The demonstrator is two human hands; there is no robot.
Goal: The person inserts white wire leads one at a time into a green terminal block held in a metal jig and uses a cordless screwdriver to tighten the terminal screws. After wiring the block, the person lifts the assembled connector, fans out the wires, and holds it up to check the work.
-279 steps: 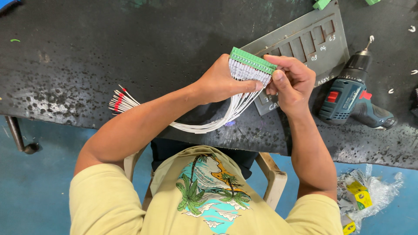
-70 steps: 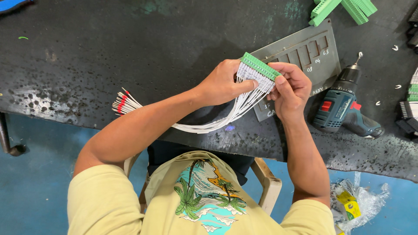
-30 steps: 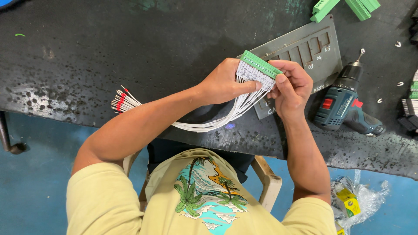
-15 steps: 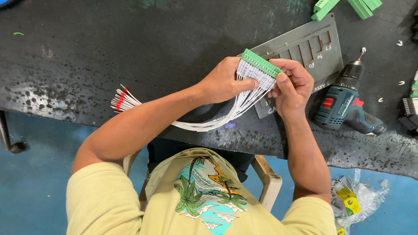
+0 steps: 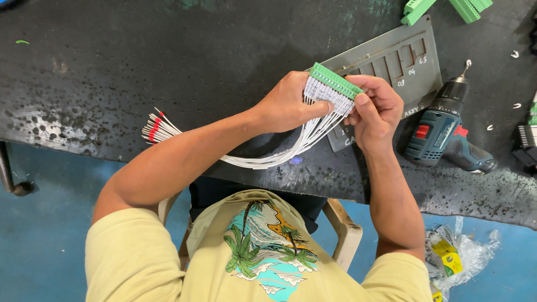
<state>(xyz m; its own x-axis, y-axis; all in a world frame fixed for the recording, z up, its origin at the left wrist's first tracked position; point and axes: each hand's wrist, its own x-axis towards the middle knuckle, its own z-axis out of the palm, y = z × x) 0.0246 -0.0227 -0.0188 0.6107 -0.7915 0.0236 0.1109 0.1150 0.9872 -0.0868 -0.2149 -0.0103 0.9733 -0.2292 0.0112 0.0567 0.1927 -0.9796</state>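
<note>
1. Wires (image 5: 268, 162), thin and white, run in a bunch from left to right over the dark surface (image 5: 168, 50).
2. Far to the left, the loose wire ends (image 5: 155, 126) fan out. They have red tips and lie on the surface, just beside the person's left arm.
3. From there the bunch dips under the left arm and curves up to the middle, where both hands meet.
4. Next comes the left hand (image 5: 288, 103). Its fingers are curled around the wires just below the green block, with the thumb laid across the small white tags.
5. At the top of the wires sits the long green plug block (image 5: 335, 81). It is tilted and held up above the surface, between the two hands.
6. To its right is the right hand (image 5: 377, 112). Its fingers are closed on the right end of the green block, and the thumb presses on the wires just under it.
7. Behind the hands lies a grey plate (image 5: 391, 56) with slots cut in it.
8. Right of the plate, a blue-green drill (image 5: 442, 134) lies on its side, close to the right hand but not touching it.
9. More green blocks (image 5: 417, 10) lie at the top right.
10. Below the surface edge, at the lower right, a clear plastic bag (image 5: 458, 254) sits on the blue floor.
</note>
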